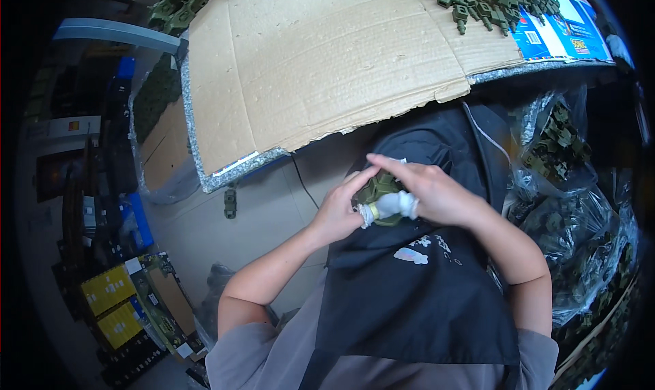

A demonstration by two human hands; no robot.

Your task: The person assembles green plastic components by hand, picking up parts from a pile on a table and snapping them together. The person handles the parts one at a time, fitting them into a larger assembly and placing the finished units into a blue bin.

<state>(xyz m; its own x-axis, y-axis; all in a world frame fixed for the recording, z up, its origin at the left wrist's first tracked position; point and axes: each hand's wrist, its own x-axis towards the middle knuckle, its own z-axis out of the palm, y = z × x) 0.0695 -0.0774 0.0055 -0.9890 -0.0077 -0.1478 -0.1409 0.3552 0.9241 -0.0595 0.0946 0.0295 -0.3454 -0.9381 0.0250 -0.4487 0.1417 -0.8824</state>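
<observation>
Over my lap, both hands close around an olive-green plastic part (383,185), which looks like a toy vehicle piece. My left hand (338,211) grips its left side, and my right hand (440,191) grips the right. White coverings wrap both thumbs, which press on the near face of the part. My fingertips almost meet above it and hide much of its shape. Beneath the hands lies a black apron (402,301) with a pale, worn print.
A cardboard-covered table (327,69) stands ahead, with a heap of green plastic parts (488,5) at its far right. Clear plastic bags (570,253) of parts lie at my right. One green piece (230,204) is on the tiled floor. Yellow boxes (109,291) stand at left.
</observation>
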